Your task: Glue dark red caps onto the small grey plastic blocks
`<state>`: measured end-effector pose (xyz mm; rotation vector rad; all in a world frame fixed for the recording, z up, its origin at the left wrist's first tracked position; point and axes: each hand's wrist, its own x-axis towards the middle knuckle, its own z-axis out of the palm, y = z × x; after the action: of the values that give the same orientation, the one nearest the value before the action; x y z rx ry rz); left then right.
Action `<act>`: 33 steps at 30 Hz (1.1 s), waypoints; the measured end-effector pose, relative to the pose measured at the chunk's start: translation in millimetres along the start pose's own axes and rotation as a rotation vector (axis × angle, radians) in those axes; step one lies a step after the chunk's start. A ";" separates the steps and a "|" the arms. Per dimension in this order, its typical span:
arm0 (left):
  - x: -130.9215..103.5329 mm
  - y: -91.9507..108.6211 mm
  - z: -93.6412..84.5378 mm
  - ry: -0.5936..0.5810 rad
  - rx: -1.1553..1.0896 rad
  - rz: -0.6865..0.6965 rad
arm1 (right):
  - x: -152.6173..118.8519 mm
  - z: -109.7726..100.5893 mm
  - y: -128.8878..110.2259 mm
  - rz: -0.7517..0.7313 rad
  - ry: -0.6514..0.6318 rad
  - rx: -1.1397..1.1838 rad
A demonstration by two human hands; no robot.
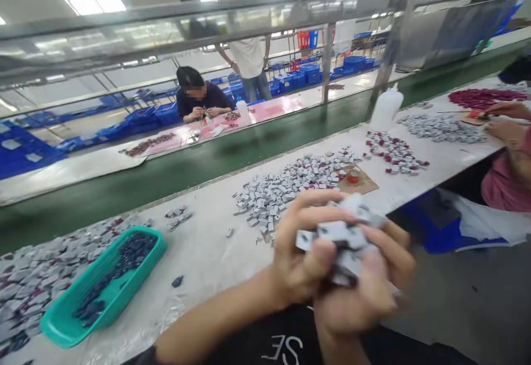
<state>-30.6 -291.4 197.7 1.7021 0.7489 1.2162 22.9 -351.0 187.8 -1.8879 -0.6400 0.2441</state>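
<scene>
My left hand (pixel 302 243) and my right hand (pixel 373 282) are cupped together above the table's front edge. Between them they clasp several small light-grey plastic blocks (pixel 342 235), some showing dark openings. Fingers of both hands wrap around the blocks, and the right hand is a little blurred. Behind my hands a big heap of similar grey blocks (pixel 286 188) lies on the white table (pixel 207 260). A piece of brown cardboard (pixel 367 180) with a small red-orange round item (pixel 352 177) on it lies just beyond my fingers.
At left stands a green tray (pixel 103 298) of dark small parts, beside another grey pile (pixel 41 276). A white bottle (pixel 386 108) stands behind a grey-and-red pile (pixel 394 152). A co-worker's hands (pixel 508 124) are at far right. A green conveyor belt (pixel 199 166) runs behind the table.
</scene>
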 end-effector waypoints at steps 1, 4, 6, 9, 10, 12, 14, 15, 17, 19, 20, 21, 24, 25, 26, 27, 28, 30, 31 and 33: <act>-5.5 -15.8 -13.7 0.050 0.014 -0.031 | -4.7 14.1 6.0 -0.011 0.057 0.175; -28.9 -64.4 -42.6 0.171 0.138 -0.173 | -20.4 61.6 32.5 0.033 -0.043 0.346; -46.7 -90.2 -51.9 0.210 0.207 -0.272 | -30.7 87.2 52.8 0.107 -0.143 0.319; -69.2 -110.7 -59.1 0.219 0.275 -0.371 | -42.0 106.0 73.7 0.158 -0.213 0.266; -74.7 -113.2 -61.0 0.211 0.296 -0.393 | -44.4 107.7 76.8 0.169 -0.229 0.252; -82.3 -114.7 -64.9 0.192 0.333 -0.416 | -47.4 107.6 78.1 0.186 -0.256 0.228; -85.6 -114.8 -68.8 0.179 0.361 -0.423 | -49.1 106.1 75.9 0.192 -0.288 0.205; -86.0 -115.2 -70.7 0.177 0.373 -0.421 | -49.8 105.8 74.5 0.191 -0.303 0.196; -85.1 -117.2 -74.3 0.182 0.392 -0.407 | -51.2 106.3 72.2 0.175 -0.321 0.184; -83.0 -120.2 -77.6 0.192 0.415 -0.381 | -52.4 108.1 71.1 0.136 -0.319 0.182; -81.9 -121.8 -79.1 0.198 0.431 -0.370 | -52.8 109.2 70.8 0.112 -0.317 0.183; -80.8 -123.3 -80.6 0.203 0.449 -0.365 | -53.0 110.3 70.5 0.088 -0.316 0.185; -77.7 -126.4 -83.5 0.209 0.511 -0.378 | -52.6 112.7 69.6 0.042 -0.314 0.175; -76.7 -127.1 -83.9 0.209 0.528 -0.386 | -52.5 113.2 69.3 0.035 -0.314 0.160; -75.4 -127.7 -84.1 0.210 0.542 -0.391 | -52.5 113.7 69.1 0.030 -0.313 0.138; -74.1 -128.4 -84.0 0.212 0.550 -0.393 | -52.7 114.3 69.1 0.026 -0.319 0.108; -72.6 -129.1 -84.0 0.214 0.556 -0.392 | -53.1 114.9 69.2 0.025 -0.332 0.072; -69.3 -131.1 -84.7 0.215 0.584 -0.374 | -54.3 116.3 69.8 0.019 -0.387 -0.016; -67.7 -132.5 -85.9 0.215 0.596 -0.359 | -54.8 116.9 70.2 0.014 -0.423 -0.066; -64.6 -136.3 -90.4 0.219 0.620 -0.338 | -54.9 117.6 71.6 -0.014 -0.477 -0.158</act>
<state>-134.6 -260.3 59.4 1.8255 1.6057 0.9942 -53.3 -306.9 68.6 -1.9878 -1.0158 0.6636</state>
